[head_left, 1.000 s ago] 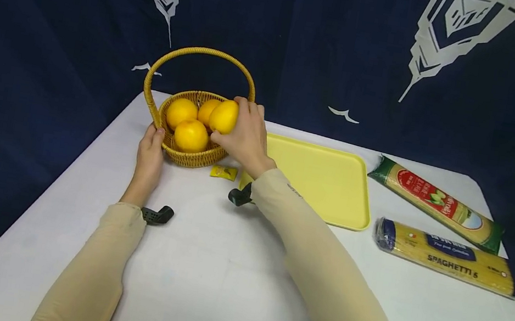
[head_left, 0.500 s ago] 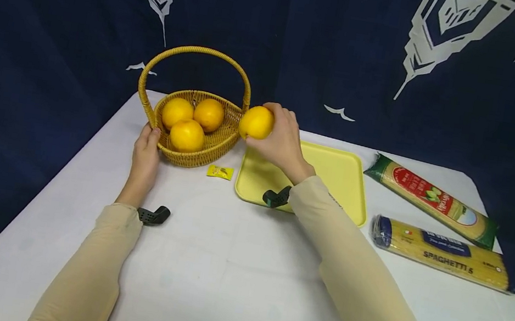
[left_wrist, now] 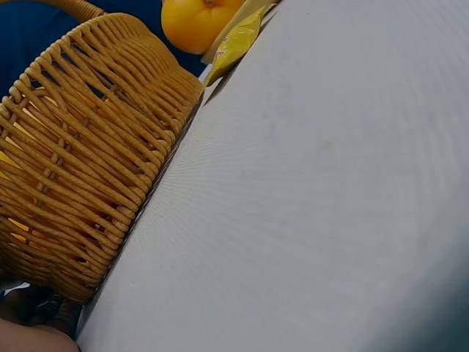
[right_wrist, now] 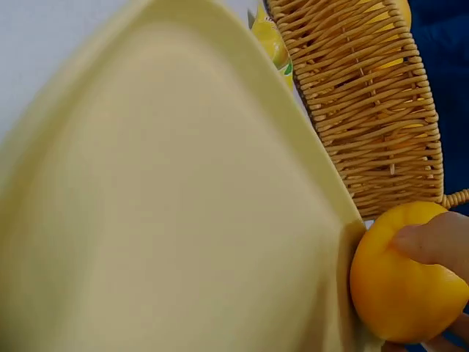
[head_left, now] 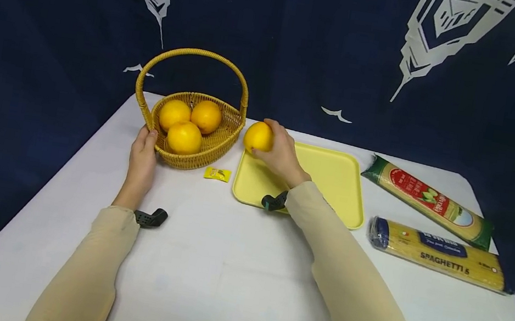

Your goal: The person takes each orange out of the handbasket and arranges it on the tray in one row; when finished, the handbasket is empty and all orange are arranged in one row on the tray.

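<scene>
Above the white table (head_left: pixel 218 288), the right hand (head_left: pixel 281 155) grips an orange (head_left: pixel 257 137).

Wears close-fitting beige sleeves (head_left: pixel 87 263), left and right; carries black, angled wrist units (head_left: pixel 151 219), one per side, perforated on the left.

Soft, even light filled the head view, brightening the smooth white desk (head_left: pixel 217 298), while the white-patterned navy fabric curtain (head_left: pixel 294 49) looked dim. A faint shadow lay beneath the beige fabric right sleeve (head_left: pixel 350 274). Fine print on the long yellow spaghetti packet (head_left: pixel 443 255) was fuzzy. The left wrist view rendered the desk greyer, its lower right corner darkly blurred. In the right wrist view, the pale yellow rectangular tray (right_wrist: pixel 183 183) was blurred at left, the tan wicker basket (right_wrist: pixel 374 110) sharper; shadow darkened the tray wall beside the round orange fruit (right_wrist: pixel 396 286).
</scene>
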Demonstrator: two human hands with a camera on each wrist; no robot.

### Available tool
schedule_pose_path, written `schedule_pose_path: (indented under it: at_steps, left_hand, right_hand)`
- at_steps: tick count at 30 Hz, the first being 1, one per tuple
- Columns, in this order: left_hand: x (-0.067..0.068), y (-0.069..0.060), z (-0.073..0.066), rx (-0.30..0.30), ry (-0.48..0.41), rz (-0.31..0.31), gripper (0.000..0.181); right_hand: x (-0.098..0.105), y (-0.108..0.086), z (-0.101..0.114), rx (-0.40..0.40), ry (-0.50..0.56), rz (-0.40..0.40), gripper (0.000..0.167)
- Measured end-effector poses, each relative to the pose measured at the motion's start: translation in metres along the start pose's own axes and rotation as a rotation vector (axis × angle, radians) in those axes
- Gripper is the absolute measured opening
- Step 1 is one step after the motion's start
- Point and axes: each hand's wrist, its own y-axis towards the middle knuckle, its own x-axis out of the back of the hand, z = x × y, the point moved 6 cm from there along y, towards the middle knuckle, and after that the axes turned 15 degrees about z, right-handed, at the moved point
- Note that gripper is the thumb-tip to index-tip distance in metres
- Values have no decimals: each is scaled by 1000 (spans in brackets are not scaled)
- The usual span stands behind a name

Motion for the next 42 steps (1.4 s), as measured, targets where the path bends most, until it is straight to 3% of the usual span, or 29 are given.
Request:
schedule_pose_path:
  at_steps: [4, 9, 16, 25, 33, 42]
  left_hand:
    - [-2, 1, -2, -4, 13, -3, 54]
    - [-4, 0, -4, 11, 21, 4, 55]
    - [-5, 0, -5, 20, 39, 3, 56]
    - [-3, 0, -2, 22, 30, -2, 55]
    - [2, 0, -2, 21, 19, -10, 55]
    - [-2, -3, -4, 21, 31, -9, 56]
  right_hand:
    - [1, -2, -2, 10, 14, 31, 87]
    - [3, -6, -4, -32, 25, 55, 96]
    - [9, -13, 3, -55, -15, 34, 98]
    - [12, -20, 48, 126, -59, -96, 79]
    - [-14, -11, 94, 199, -56, -85, 74]
    - [-55, 12, 126, 131, -38, 50, 76]
